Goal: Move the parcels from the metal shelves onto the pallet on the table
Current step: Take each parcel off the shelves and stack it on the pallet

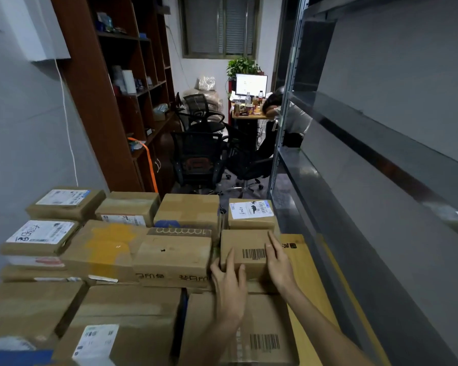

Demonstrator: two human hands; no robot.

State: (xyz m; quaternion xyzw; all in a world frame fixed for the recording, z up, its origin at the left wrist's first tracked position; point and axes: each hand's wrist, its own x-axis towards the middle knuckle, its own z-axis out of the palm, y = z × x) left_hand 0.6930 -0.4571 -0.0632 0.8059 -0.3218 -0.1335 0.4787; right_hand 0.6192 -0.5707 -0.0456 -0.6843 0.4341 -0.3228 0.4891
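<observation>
The left hand (229, 282) and right hand (278, 264) reach forward side by side, fingers extended.

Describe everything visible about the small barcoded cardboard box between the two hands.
The small brown cardboard box is rectangular and closed, with a black barcode on top. It lies flat at the right of the stacked parcels, in front of a white-labelled parcel. The left hand touches its near left corner; the right hand lies along its right edge.
</observation>
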